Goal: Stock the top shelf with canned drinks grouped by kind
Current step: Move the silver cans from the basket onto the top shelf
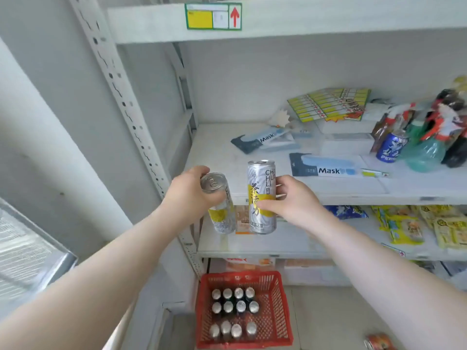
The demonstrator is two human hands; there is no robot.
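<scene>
Big white shelf (214, 152) ahead, red basket (278, 311) on the floor below, where only can tops (240, 306) show, labels hidden. Left hand (187, 193) grips a tilted can (222, 215), its print half covered; right hand (293, 198) grips an upright can (260, 183) — both held before the shelf's front edge.

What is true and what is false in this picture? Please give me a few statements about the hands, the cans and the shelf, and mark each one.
1. The left hand grips a tilted can; the right hand grips an upright can. True.
2. The red basket on the floor is empty. False: it holds rows of basket cans, seen from above.
3. Packets marked Mask lie on the shelf. True.
4. The blue can stands at the shelf's left end. False: it stands at the right, beside bagged goods.
</scene>
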